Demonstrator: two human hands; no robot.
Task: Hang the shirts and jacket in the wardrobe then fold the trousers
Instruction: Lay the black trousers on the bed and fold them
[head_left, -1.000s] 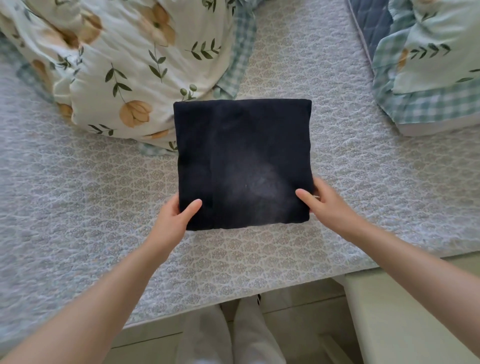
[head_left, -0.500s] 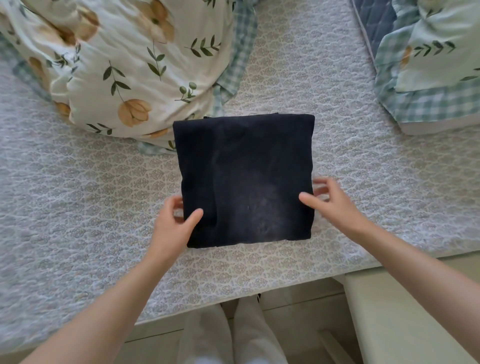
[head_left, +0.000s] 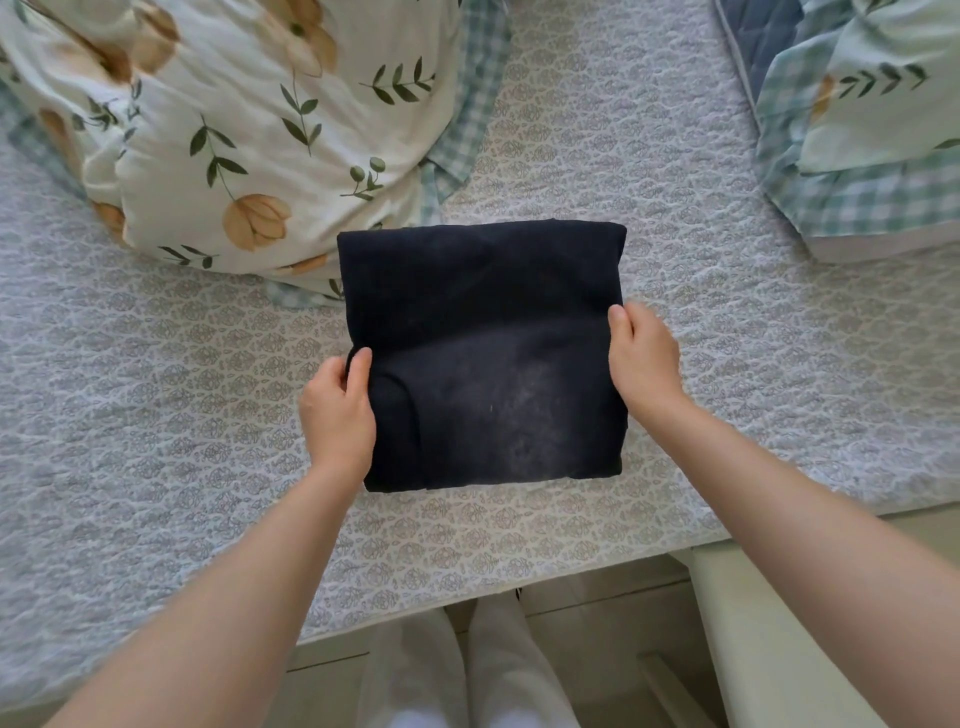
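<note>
**Both hands on the folded trousers**

The left hand (head_left: 337, 410) pinches the left edge of the folded dark trousers (head_left: 483, 358), thumb on top and fingers curled under. The trousers lie on the patterned bedspread (head_left: 156, 415), touching the floral duvet (head_left: 234, 130). The right hand (head_left: 644, 358) grips the right edge, its fingers mostly hidden.

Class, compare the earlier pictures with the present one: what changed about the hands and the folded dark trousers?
Both hands slid from the near corners farther up the sides of the folded trousers; the left hand now pinches the left edge, the right hand grips the right. The trousers shifted slightly nearer. The floral duvet stayed put.
</note>
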